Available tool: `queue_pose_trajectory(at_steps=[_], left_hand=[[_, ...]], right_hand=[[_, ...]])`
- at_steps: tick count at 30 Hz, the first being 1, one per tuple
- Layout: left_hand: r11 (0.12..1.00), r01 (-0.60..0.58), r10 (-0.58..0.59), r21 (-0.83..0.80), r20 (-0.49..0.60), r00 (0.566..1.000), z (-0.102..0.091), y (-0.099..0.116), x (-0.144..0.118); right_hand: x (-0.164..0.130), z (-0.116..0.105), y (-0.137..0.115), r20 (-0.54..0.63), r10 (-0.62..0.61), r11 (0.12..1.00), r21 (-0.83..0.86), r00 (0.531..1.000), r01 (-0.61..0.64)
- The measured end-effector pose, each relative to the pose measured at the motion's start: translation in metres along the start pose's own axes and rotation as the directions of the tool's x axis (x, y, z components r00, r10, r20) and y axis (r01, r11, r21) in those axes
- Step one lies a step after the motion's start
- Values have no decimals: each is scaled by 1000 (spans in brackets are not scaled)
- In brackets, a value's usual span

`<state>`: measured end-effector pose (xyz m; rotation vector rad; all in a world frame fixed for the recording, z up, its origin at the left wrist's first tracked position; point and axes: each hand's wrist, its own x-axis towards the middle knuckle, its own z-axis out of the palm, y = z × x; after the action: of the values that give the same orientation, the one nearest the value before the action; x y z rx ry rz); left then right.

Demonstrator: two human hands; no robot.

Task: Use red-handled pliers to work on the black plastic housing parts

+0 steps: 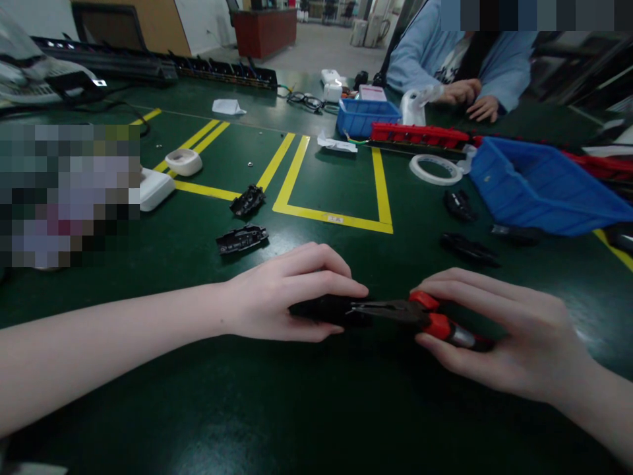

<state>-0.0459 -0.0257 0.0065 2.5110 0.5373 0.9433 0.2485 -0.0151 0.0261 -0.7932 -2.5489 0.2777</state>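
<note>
My left hand [291,293] is closed around a dark plastic part [331,310], pinning it low over the green table [237,402]. In my right hand [514,330] are needle-nose pliers [395,310] with red and black handles. Their slim jaws point left and reach the right end of the dark part. Whether the tips grip something there is too small to tell. Beyond my left hand lie two black plastic housings [242,239], open side up. More black parts [469,249] rest on the table past my right hand.
A large blue bin [548,188] stands at right, near a roll of white tape [435,170] and a red strip [420,134]. A smaller blue bin [368,119] is farther back. Yellow tape [336,220] marks the tabletop. Across the table sits a person in a blue sleeve [415,59].
</note>
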Motion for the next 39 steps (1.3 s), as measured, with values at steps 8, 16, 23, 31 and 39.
queue_pose_trajectory(at_steps=[8, 16, 23, 31, 39], left_hand=[[996, 2, -3, -88, -18, 1000, 1, 4, 1], [945, 215, -220, -247, 10, 976, 9, 15, 1], [926, 272, -282, -261, -1, 959, 8, 19, 2], [933, 263, -274, -246, -9, 962, 7, 19, 2], [940, 250, -256, -230, 4, 967, 7, 19, 2]], right_hand=[[2, -9, -6, 1, 1, 999, -34, 1000, 0], [5, -13, -3, 9, 19, 991, -130, 1000, -17], [4, -12, 0, 33, -38, 995, -88, 999, 41], [6, -9, -1, 39, -62, 995, -81, 997, 65], [3, -8, 0, 38, -44, 997, -64, 998, 46]])
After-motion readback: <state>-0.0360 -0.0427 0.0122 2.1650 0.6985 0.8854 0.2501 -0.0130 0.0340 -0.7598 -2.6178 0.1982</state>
